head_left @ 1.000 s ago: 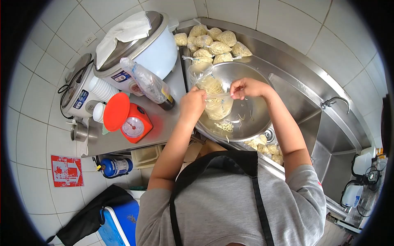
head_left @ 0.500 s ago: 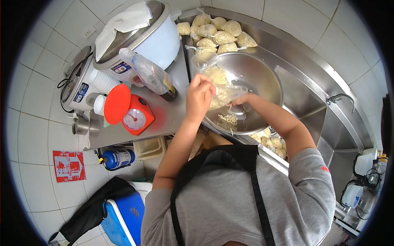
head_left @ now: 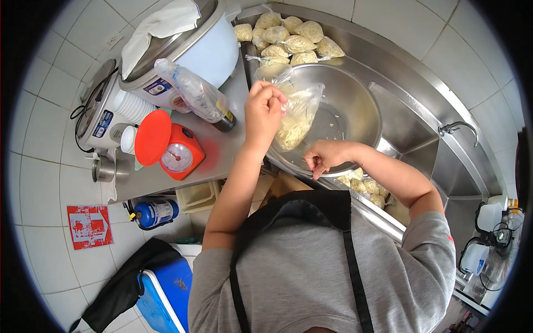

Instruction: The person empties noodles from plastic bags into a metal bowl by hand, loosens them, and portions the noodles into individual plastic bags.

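Note:
My left hand is closed on the top edge of a clear plastic bag with pale noodles in its lower part. The bag hangs over the left side of a wide steel bowl. At the bowl's near rim, my right hand is pinched, fingertips pointing down; what it holds, if anything, is too small to make out. A few noodle scraps lie in the bowl. Tied bags of noodles are piled behind it, and more noodle bags sit in front at the right.
An orange scale stands on the left counter beside a bagged dark bottle, stacked cups and a large lidded container. To the right are the steel sink and a faucet.
The right hand went down into the bowl, then came back to its near rim. The noodle strands at the bowl's near side are gone. My left hand rose slightly with the bag, now hanging open.

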`<state>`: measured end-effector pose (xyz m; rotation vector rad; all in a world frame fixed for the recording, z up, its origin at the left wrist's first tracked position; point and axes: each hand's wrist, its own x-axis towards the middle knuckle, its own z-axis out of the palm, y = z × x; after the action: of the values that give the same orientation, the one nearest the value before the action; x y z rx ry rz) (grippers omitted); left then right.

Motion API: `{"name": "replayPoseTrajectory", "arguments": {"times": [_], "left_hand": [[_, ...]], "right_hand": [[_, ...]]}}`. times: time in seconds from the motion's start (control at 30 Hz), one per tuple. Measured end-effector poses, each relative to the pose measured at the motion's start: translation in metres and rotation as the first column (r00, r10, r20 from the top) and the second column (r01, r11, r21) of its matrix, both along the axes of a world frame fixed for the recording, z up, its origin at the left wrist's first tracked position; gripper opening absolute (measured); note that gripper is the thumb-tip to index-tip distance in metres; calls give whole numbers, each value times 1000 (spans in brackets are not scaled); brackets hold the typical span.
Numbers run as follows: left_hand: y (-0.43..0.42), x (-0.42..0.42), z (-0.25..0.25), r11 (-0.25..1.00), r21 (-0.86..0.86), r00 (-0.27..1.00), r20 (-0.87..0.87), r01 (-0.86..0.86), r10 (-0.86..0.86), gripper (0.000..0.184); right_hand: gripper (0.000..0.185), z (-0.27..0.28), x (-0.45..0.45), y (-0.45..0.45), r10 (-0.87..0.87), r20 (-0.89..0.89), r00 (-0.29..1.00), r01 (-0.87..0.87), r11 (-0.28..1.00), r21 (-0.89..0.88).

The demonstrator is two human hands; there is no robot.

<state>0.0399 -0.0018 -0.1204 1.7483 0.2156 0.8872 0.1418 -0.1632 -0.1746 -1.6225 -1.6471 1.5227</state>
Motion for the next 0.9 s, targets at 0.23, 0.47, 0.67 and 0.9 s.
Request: {"name": "replayPoseTrajectory", "arguments": {"times": [0.23,0.47,0.67,0.9], "left_hand": [[4,-21,-43,804,587,916,-263,-97,303,11],[1,-30,-47,791,592,883,-275,-158,382,11],[2,-33,-45,836,535,878,-333,-124,343,10],[9,-34,-56,870,489,839,-443,-71,317,17]], "right_hand": [[20,-38,90,2,-262,285,922,301,948,-102],[15,-84,68,15,-123,687,717,292,947,-135],[24,-99,-1,42,-291,372,881,367,918,-150],[28,-66,-16,28,-322,95,942,335,924,-184]]}}
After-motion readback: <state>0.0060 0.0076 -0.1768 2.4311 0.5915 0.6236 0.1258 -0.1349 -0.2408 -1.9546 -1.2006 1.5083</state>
